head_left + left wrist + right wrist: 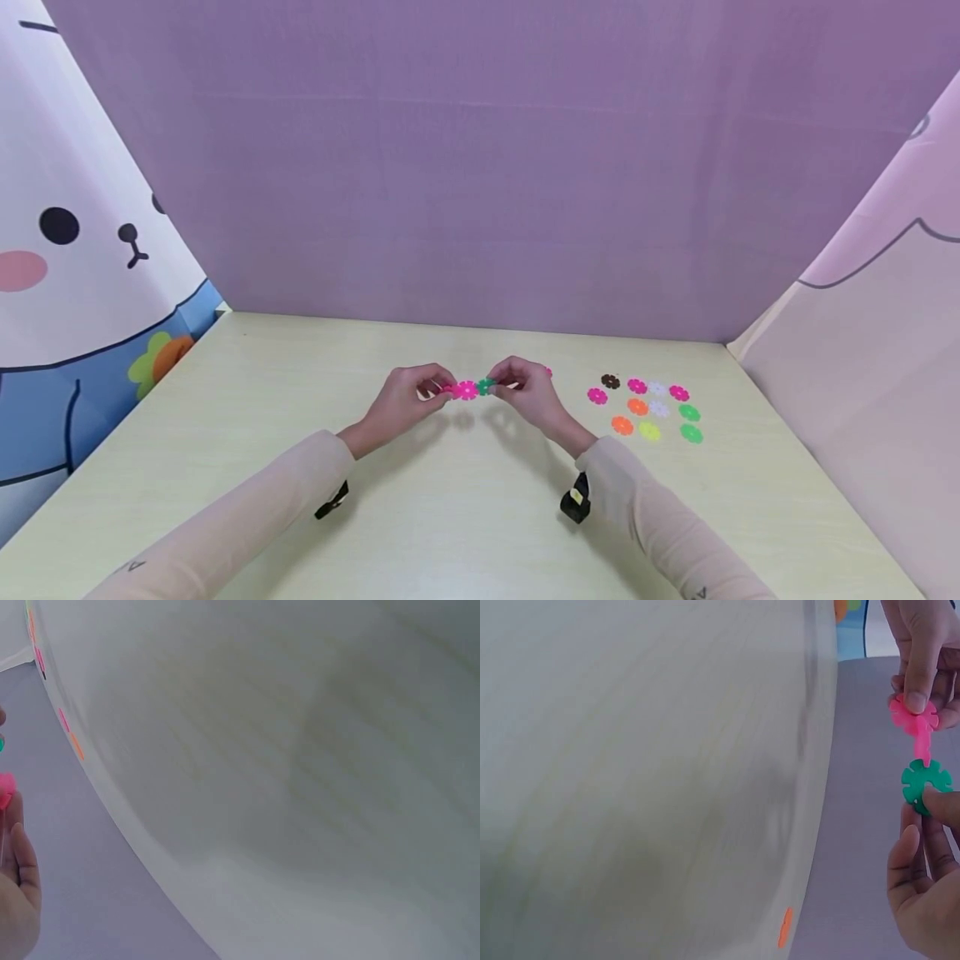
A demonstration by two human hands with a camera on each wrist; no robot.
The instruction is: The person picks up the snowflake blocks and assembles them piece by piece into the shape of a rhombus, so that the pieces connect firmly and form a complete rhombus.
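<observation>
My left hand [407, 400] pinches a pink notched plastic disc [909, 718] between thumb and fingers. A second pink notched disc [467, 390] extends from it, its edge turned toward the right wrist camera. My right hand [534, 397] pinches a green notched disc [917, 780], which meets the second pink disc at its rim; how deeply they interlock cannot be told. All three are held above the table in a row. In the left wrist view only part of the left hand [21, 881] and a bit of pink disc [6, 787] show at the edge.
Loose notched discs lie on the pale table [465, 517] to the right, among them a brown disc [611, 382], an orange disc [622, 426], a yellow disc [649, 431] and a green disc [691, 433]. A purple cloth [480, 208] stands behind the table.
</observation>
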